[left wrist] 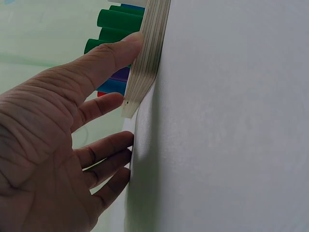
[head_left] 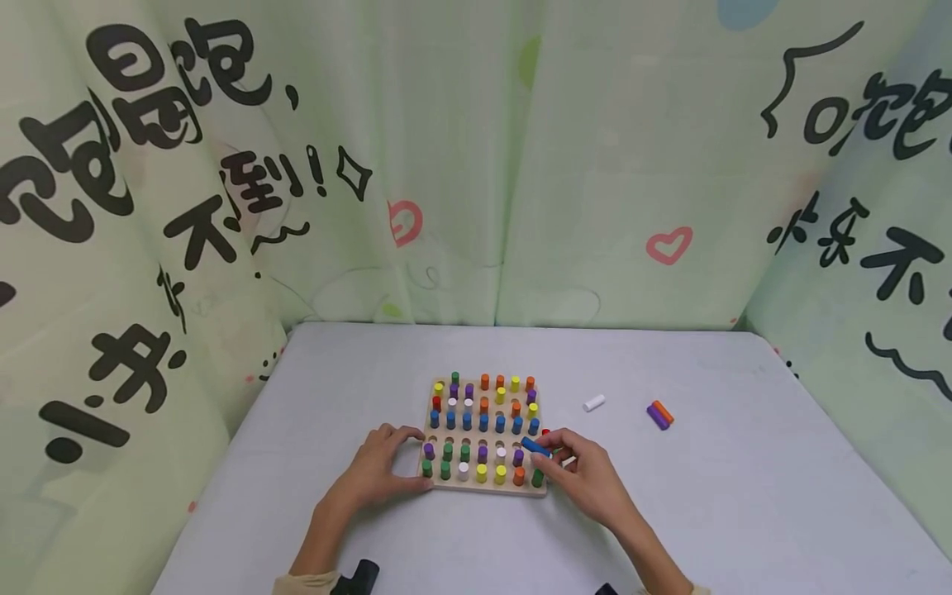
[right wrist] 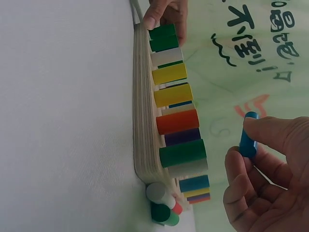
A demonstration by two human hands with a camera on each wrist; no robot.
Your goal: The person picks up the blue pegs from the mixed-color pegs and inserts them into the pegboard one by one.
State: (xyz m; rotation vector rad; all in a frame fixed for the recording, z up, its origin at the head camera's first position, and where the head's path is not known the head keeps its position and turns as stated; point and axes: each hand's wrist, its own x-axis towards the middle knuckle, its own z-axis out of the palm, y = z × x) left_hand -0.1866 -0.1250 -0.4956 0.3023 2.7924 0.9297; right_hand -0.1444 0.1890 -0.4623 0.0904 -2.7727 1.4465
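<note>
A wooden pegboard (head_left: 487, 487) lies on the table, with rows of coloured pegs standing in it. My left hand (head_left: 381, 465) is at its near left corner, thumb against the front edge and index fingertip at the left side. In the left wrist view the other fingers of that hand (left wrist: 108, 150) stretch out below the corner. My right hand (head_left: 583, 475) pinches a blue peg (head_left: 535, 447) between thumb and fingers, tilted above the board's right side. The right wrist view shows the blue peg (right wrist: 248, 135) apart from the standing pegs. A full row of blue pegs (head_left: 483, 423) crosses the board's middle, beside a row of bare holes.
Loose pegs, among them a white peg (right wrist: 159, 193) and a dark green peg (right wrist: 160, 211), lie by the board's near right corner. Farther right on the table (head_left: 692, 504) lie a white peg (head_left: 594, 403), a purple peg (head_left: 658, 416) and an orange peg (head_left: 664, 411). A printed curtain (head_left: 461, 165) hangs behind.
</note>
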